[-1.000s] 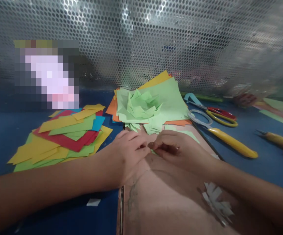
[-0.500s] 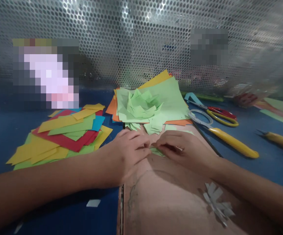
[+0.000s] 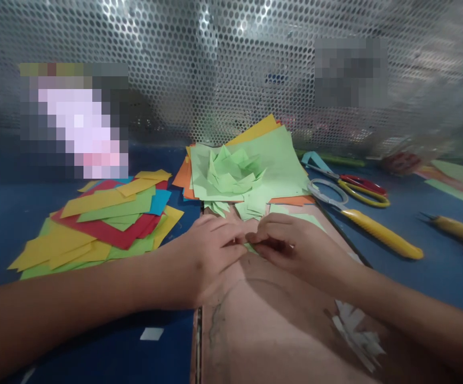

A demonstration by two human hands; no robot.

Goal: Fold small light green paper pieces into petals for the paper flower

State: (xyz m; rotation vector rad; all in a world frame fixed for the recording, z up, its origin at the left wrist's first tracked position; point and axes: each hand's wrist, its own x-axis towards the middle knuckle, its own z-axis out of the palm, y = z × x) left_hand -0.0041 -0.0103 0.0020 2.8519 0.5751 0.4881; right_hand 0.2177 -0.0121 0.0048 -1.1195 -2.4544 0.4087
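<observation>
Blue desk (image 3: pixel 95 357), pale board (image 3: pixel 239 346) upon it; perforated silvery screen (image 3: pixel 167 53) behind. My right fingers (image 3: pixel 272 230) pinch green paper (image 3: pixel 251 248); my left fingers' (image 3: pixel 228 233) grip I cannot tell.

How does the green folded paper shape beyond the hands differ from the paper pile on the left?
Colour: the green folded shape is light green throughout; the paper pile mixes yellow, red, blue and green.
Form: the green folded shape has pointed tips standing around a hollow; the paper pile's pieces lie mostly flat, overlapping.
Place: the green folded shape sits on a light green sheet; the paper pile lies on the blue surface.
Shared: both are paper.
</observation>
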